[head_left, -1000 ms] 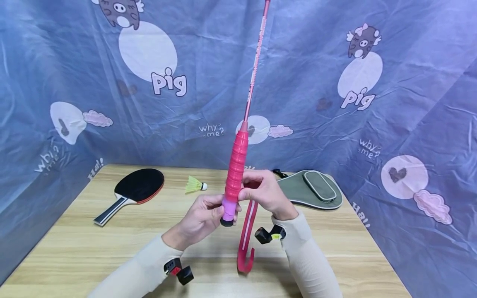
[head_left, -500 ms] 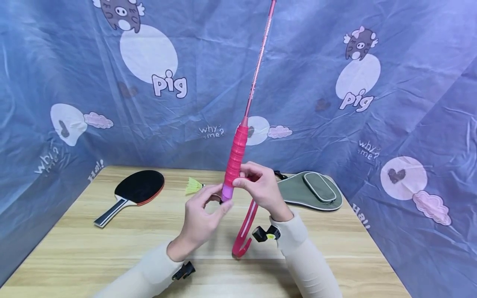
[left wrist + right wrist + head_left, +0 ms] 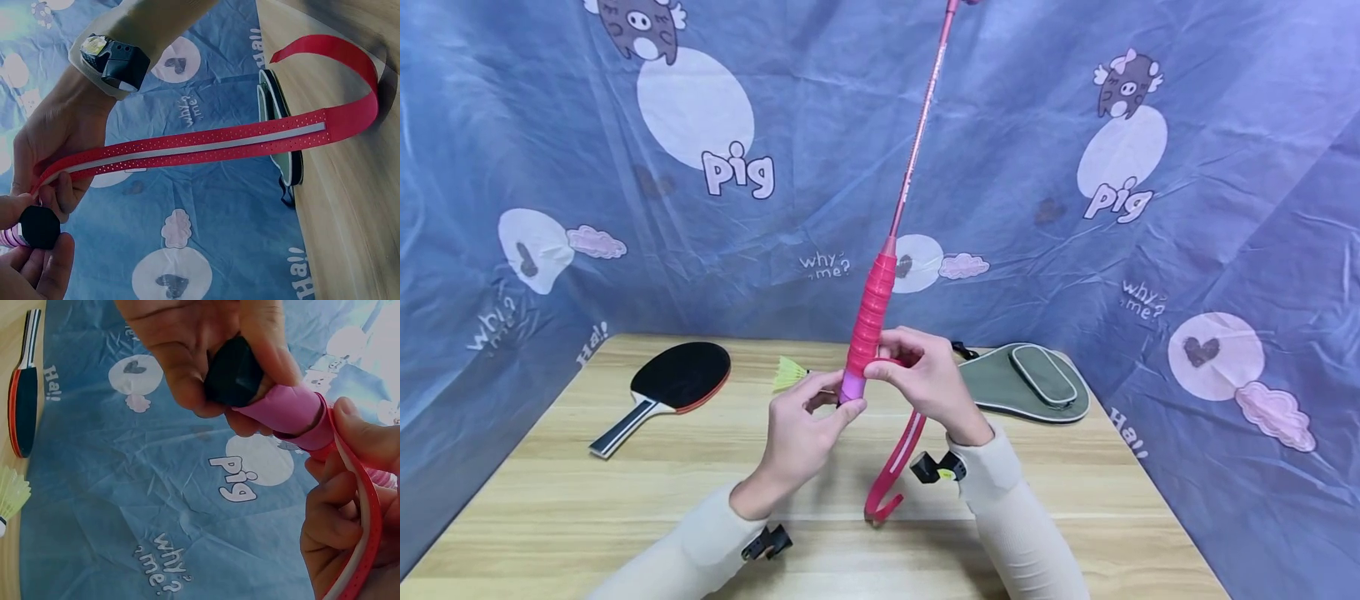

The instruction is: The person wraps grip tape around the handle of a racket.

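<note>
A badminton racket stands tilted above the table, its handle (image 3: 872, 308) wrapped in red tape and its thin pink shaft (image 3: 917, 133) rising. My left hand (image 3: 801, 429) grips the handle's bottom end, where purple-pink wrap (image 3: 284, 409) shows beside a black octagonal cap (image 3: 234, 374). Just above it, my right hand (image 3: 928, 379) pinches the red tape against the handle. From there the loose tape (image 3: 898, 458) hangs to the table and curls at its end; the left wrist view shows a pale strip along the perforated tape (image 3: 206, 147).
A black table tennis bat (image 3: 679, 377) lies at the back left of the wooden table (image 3: 700, 483). Behind my left hand is a yellow shuttlecock (image 3: 788, 373), partly hidden. At the back right lies a grey-green bag (image 3: 1030, 383). A patterned blue cloth (image 3: 820, 108) surrounds the table.
Both hands and the lower handle have moved slightly up and left over the second. My left hand has shifted around the handle's end, covering the black cap in the head view.
</note>
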Tool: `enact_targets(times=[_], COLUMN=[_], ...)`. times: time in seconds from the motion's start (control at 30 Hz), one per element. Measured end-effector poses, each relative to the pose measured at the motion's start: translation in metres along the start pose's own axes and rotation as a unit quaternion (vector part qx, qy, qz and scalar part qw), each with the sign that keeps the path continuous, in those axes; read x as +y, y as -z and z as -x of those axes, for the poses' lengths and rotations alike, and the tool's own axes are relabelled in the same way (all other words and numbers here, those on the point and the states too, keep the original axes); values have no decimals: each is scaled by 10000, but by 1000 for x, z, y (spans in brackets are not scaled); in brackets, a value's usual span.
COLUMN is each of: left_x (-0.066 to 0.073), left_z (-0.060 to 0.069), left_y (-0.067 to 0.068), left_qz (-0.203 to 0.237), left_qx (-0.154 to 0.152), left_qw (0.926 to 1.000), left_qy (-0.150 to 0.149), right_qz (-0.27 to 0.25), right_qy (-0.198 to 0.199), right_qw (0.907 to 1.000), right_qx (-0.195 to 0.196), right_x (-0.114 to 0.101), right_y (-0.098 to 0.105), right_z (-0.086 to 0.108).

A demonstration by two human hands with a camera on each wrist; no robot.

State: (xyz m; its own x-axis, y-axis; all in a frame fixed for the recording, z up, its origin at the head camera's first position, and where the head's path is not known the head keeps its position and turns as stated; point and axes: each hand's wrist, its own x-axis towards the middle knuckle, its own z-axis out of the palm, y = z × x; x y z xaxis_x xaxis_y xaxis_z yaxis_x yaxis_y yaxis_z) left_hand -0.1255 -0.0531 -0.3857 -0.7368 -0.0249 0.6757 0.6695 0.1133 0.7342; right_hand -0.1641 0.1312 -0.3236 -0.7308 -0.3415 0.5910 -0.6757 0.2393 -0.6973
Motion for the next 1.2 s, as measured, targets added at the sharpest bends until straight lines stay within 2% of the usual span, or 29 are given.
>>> enact_targets(times=[0.3, 0.5, 0.67, 0.8, 0.97, 1.17, 1.2], left_x=[2, 7, 9, 10, 11, 14, 14], left_z=[1, 3, 2, 1, 2, 3, 3], left_y=[0, 1, 3, 4, 4, 5, 5], left_qz=[632, 1228, 1791, 2130, 2404, 2770, 2866], left_qx=[-321, -597, -999, -1264, -1513, -1926, -2014], left_qw=[9975, 9903, 9767, 9657, 9553, 9371, 9323], left_qy=[13, 264, 626, 777, 822, 899, 906], right_qz=[-366, -562, -769, -1048, -1423, -1674, -1723], right_qy=[-131, -211, -186, -162, -172, -224, -234], right_qw=[9985, 9964, 9941, 9906, 9839, 9779, 9767], right_qx=[-393, -600, -737, -868, -1062, -1229, -1258], right_x=[-5, -10, -12, -11, -10, -8, -8], right_y=[7, 10, 14, 17, 18, 20, 21], right_z=[3, 4, 5, 7, 9, 12, 12])
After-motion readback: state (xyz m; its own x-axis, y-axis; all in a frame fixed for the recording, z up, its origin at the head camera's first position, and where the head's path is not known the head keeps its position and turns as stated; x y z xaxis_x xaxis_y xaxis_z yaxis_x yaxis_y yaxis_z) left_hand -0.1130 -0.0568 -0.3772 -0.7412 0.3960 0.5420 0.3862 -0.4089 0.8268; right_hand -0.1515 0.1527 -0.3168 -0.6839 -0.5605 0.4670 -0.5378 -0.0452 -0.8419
